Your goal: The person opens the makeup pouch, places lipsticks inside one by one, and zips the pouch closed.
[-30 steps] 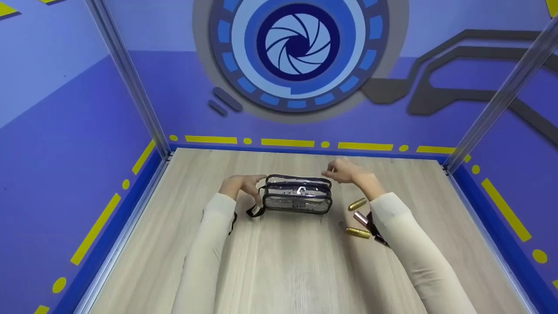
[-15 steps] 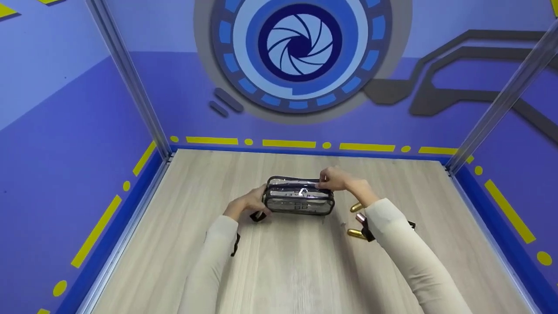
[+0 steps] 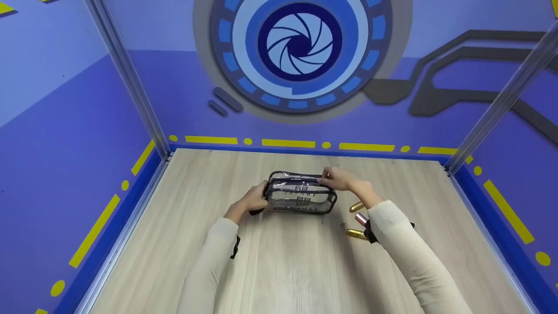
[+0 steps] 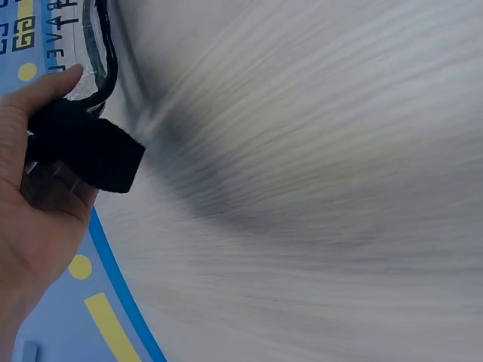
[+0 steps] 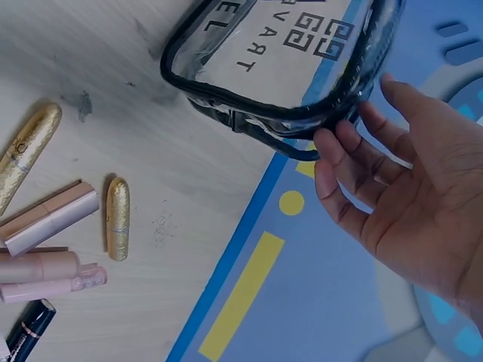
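Note:
A clear toiletry bag (image 3: 301,194) with black piping and printed lettering is held between my two hands above the wooden tabletop, tilted. My left hand (image 3: 253,199) grips its left end, thumb in front, where a black strap (image 4: 98,154) hangs in the left wrist view. At the upper right corner, my right hand (image 3: 340,178) pinches the black edge with thumb and curled fingers; whether a zipper pull sits between them is hidden. In the right wrist view, the fingertips (image 5: 326,143) meet the dark trim. No contents show through the clear sides.
Several cosmetic tubes lie right of the bag, partly under the right forearm: a large gold tube (image 5: 29,154), a small gold tube (image 5: 118,219), pink tubes (image 5: 53,219) and a dark tube (image 5: 30,328). Blue-purple walls (image 3: 270,126) stand around the tabletop (image 3: 287,261).
My right hand has come left and down onto the bag's upper right corner. My left hand has tightened around the left end. The bag has tipped, showing more of its lettered face.

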Demonstrator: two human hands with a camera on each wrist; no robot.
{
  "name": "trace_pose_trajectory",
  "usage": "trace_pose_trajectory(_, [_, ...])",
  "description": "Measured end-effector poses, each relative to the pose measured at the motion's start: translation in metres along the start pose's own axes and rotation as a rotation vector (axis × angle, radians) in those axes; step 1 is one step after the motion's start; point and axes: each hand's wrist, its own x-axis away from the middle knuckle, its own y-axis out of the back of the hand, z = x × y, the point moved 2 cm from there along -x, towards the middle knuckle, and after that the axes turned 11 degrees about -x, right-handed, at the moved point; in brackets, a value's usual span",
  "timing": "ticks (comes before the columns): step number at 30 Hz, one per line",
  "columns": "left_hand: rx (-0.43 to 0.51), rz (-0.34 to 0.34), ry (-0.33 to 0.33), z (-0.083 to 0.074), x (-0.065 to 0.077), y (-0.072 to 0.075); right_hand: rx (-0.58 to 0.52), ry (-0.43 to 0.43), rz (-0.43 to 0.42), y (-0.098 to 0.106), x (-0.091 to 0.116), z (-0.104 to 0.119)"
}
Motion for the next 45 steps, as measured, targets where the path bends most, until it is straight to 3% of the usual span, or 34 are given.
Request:
trace_pose_trajectory(8, [0.045,-0.107,0.034,-0.012,-0.006,0.013,-0.009,-0.022,-0.085,0.005,0.000,-0.004])
trace_pose_trajectory(15, [-0.007,-0.182,-0.002,-0.028,-0.009,0.016,0.002,0.045,-0.214,0.010,-0.008,0.022])
trace_pose_trajectory(19, [-0.041,-0.239,-0.049,-0.037,-0.011,0.019,0.037,0.147,-0.299,0.009,-0.013,0.047])
trace_pose_trajectory(22, [-0.078,-0.264,-0.074,-0.043,-0.011,0.019,0.082,0.281,-0.322,0.003,-0.016,0.066])
trace_pose_trajectory(26, [-0.107,-0.291,-0.098,-0.048,-0.009,0.019,0.145,0.470,-0.311,-0.008,-0.021,0.085])
trace_pose_trajectory(29, [-0.124,-0.316,-0.129,-0.050,-0.008,0.019,0.204,0.528,-0.264,-0.016,-0.024,0.093])
trace_pose_trajectory(32, [-0.138,-0.324,-0.154,-0.051,-0.007,0.018,0.269,0.484,-0.187,-0.022,-0.025,0.101])
trace_pose_trajectory(37, [-0.153,-0.320,-0.170,-0.052,-0.006,0.017,0.413,0.309,-0.024,-0.024,-0.026,0.115])
trace_pose_trajectory(42, [-0.166,-0.331,-0.190,-0.055,-0.006,0.019,0.593,0.201,0.106,-0.022,-0.027,0.128])
trace_pose_trajectory(45, [-0.173,-0.329,-0.194,-0.056,-0.006,0.021,0.592,0.122,0.160,-0.022,-0.029,0.133])
